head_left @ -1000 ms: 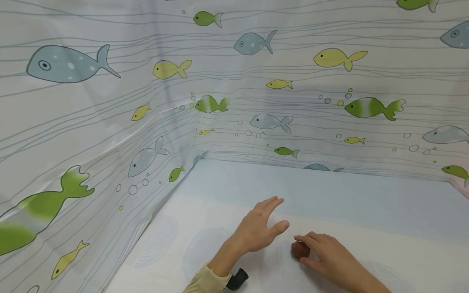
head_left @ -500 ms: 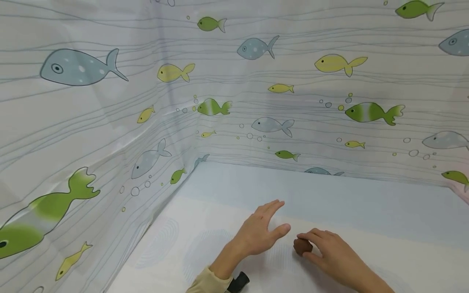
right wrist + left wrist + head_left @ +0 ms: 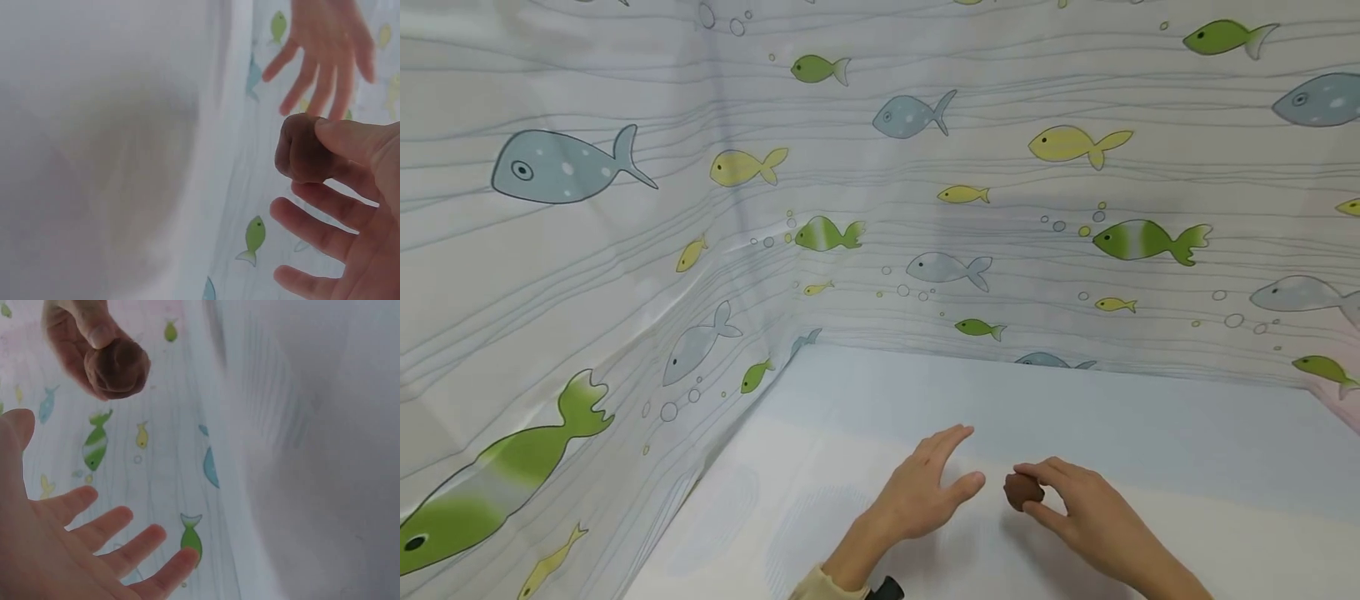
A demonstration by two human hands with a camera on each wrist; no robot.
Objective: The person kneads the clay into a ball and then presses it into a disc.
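My right hand [image 3: 1086, 517] pinches a lump of brown modelling clay [image 3: 1024, 492] between thumb and fingertips, above the white table. The lump is roughly round, with creases and folds; in the right wrist view the clay [image 3: 305, 150] sits at the thumb tip while the other fingers spread out below it. To its left, my left hand [image 3: 917, 492] is held over the table with its fingers spread and nothing in them. In the left wrist view that hand's palm [image 3: 56, 550] faces the clay, with a gap between them.
The table [image 3: 1150, 433] has a pale blue band at the back and faint line patterns nearer. A fish-printed sheet [image 3: 865, 183] covers the walls behind and to the left. A black strap-like piece [image 3: 889, 588] sits at the left wrist.
My right hand has raised the clay lump farther from the table. The left hand stays nearly as it was. The head view has tilted upward slightly.
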